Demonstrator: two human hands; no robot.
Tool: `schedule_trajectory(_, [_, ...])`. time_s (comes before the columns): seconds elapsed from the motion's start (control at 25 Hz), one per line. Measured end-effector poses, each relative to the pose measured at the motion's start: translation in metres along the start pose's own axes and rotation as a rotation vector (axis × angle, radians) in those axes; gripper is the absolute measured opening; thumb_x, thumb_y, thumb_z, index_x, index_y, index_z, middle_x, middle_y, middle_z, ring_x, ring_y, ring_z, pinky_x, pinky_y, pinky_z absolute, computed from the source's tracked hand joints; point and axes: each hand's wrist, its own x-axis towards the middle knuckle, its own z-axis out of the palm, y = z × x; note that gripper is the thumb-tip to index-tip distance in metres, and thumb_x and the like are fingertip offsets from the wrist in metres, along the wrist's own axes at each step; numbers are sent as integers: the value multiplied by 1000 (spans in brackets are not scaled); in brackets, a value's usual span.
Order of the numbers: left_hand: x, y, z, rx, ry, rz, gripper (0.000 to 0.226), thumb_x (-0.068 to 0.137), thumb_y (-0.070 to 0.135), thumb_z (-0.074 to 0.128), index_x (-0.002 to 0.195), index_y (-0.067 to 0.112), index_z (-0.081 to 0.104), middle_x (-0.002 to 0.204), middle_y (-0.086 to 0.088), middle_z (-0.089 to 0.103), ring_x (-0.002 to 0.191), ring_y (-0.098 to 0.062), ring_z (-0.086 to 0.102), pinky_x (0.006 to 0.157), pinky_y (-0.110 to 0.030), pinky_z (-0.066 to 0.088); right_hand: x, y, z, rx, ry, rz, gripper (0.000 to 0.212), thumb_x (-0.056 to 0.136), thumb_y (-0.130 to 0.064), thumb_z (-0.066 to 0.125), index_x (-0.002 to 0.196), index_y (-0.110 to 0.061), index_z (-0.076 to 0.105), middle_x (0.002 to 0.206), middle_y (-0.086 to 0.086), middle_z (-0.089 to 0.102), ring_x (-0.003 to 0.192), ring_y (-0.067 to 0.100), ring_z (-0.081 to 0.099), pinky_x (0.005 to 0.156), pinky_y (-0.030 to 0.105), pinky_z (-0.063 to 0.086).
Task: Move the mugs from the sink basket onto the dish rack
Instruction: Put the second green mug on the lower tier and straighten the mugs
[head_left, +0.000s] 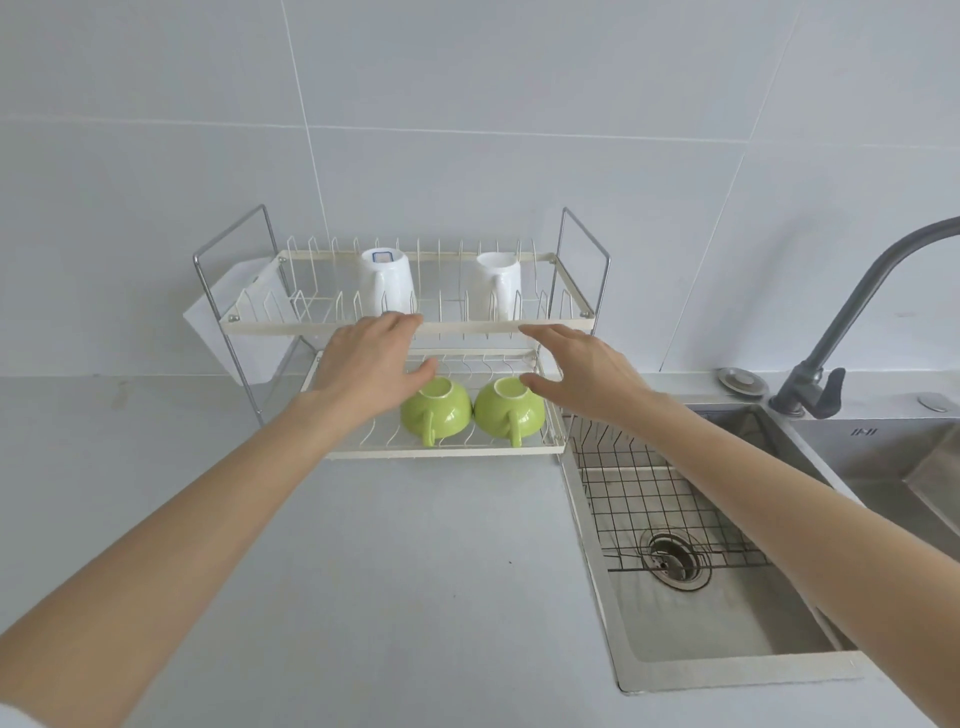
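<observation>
both grips, left hand and right hand, are hovering released, the green mugs sitting just below between them on the dish rack.

I saw two white mugs upside down on the top tier of the dish rack, the left white mug with a small label on its upturned base, the right white mug well apart from it. Two green mugs sat inverted on the lower tier, the left green mug just beside the right green mug, handles pointing toward me. The sink basket held no mugs.
</observation>
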Motion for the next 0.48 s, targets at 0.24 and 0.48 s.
schedule_trajectory(0.24, [27,2,-28,1,102,-21,48,90,37,45,132,14,41,138,-9,49,123,-30,46,93,-41,39,30,-4,-29,7,100,-51,53,92,-34,49,141,-24,32,137,1,49,112,25,54,83,33,44])
schedule_trajectory(0.48, [61,-16,-35,-38,97,-52,46,91,33,43,133,14,41,138,-5,48,126,-28,44,95,-41,40,68,-2,-37,38,108,-28,51,92,-31,50,140,-23,35,138,2,49,118,25,51,88,36,44])
